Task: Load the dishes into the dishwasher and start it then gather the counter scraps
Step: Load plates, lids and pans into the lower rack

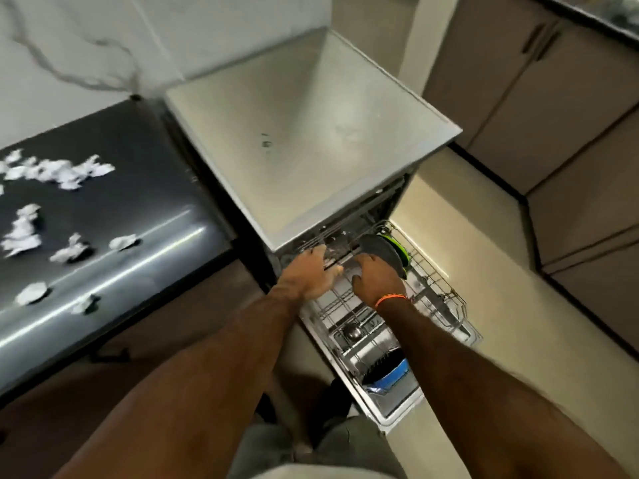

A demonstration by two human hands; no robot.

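We were mid-loading: left hand (311, 271) lay flat-fingered on the rack (428, 281), right hand (375, 274) gripped a grey plate (380, 248) upright there. Next, probably, slotting it; scraps (69, 252) waited on the counter (138, 188).

Fingertips of left hand (308, 275) hidden among wires of upper metal rack (337, 240). Right hand (376, 279) covers lower edge of grey round plate (380, 249); green-rimmed plate (397, 246) mostly hidden behind it. Dark bowl with blue rim (389, 369) partly behind rack wires. White crumpled paper scraps (58, 171) cut by left edge. Dishwasher interior dark, unreadable.
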